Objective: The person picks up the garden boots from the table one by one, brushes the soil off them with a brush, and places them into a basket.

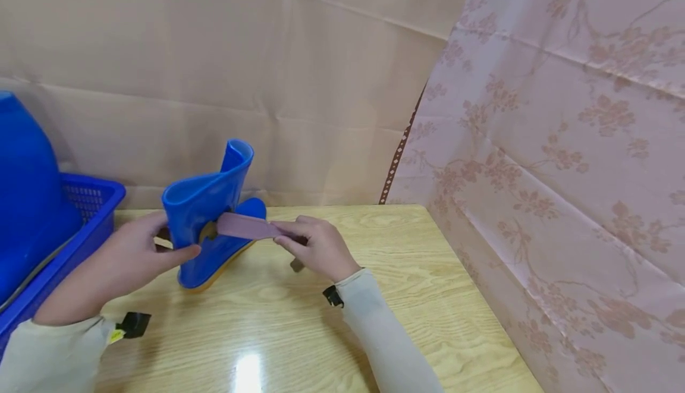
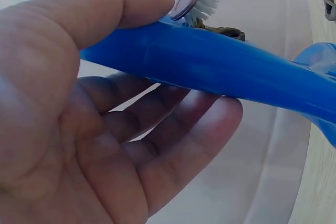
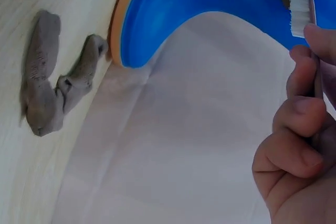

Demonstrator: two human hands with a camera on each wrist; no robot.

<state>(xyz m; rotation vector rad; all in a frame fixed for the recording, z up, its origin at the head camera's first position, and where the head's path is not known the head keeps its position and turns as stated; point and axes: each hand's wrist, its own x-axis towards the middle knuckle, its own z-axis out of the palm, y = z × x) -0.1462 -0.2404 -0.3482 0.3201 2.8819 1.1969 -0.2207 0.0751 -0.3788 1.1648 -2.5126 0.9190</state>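
A blue rain boot [image 1: 209, 203] with an orange-tan sole stands tilted at the table's left part, its shaft top folded inward. My left hand [image 1: 128, 256] grips the shaft; in the left wrist view the thumb [image 2: 142, 6] lies on one side and the fingers [image 2: 194, 145] on the other. In my right hand [image 1: 318, 244] is a scrubbing brush [image 1: 246, 226] with a pinkish-purple back and white bristles [image 3: 300, 6]. Its bristle end meets a brown, clay-like lump [image 1: 207, 232] stuck on the shaft.
Left of the boot, a blue basket [image 1: 101, 197] contains another blue boot [image 1: 27, 203]. Grey-brown clay-like pieces [image 3: 42, 77] lie on the wood-grain table [image 1: 299, 333] beyond the right hand. Beige cloth [image 1: 321, 84] hangs behind, and flowered cloth [image 1: 562, 173] hangs at the right.
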